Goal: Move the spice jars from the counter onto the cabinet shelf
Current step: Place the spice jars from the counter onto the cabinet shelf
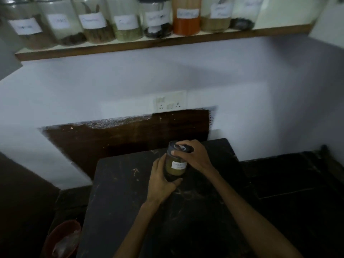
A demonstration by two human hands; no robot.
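Observation:
A glass spice jar [176,167] with yellow-green powder, a white label and a dark lid stands on the dark counter [121,198]. My left hand [161,180] wraps its lower body from the left. My right hand [193,155] grips the lid and upper part from the right. High on the wall runs the wooden cabinet shelf [242,33], lined with several labelled jars, among them an orange-red powder jar [186,17]. The shelf's right end, beyond the last jar, is bare.
A white switch and socket plate [170,102] sits on the wall above a dark brown backsplash [130,135]. A lower dark surface [297,175] lies to the right of the counter. A reddish bin [63,239] stands on the floor at lower left.

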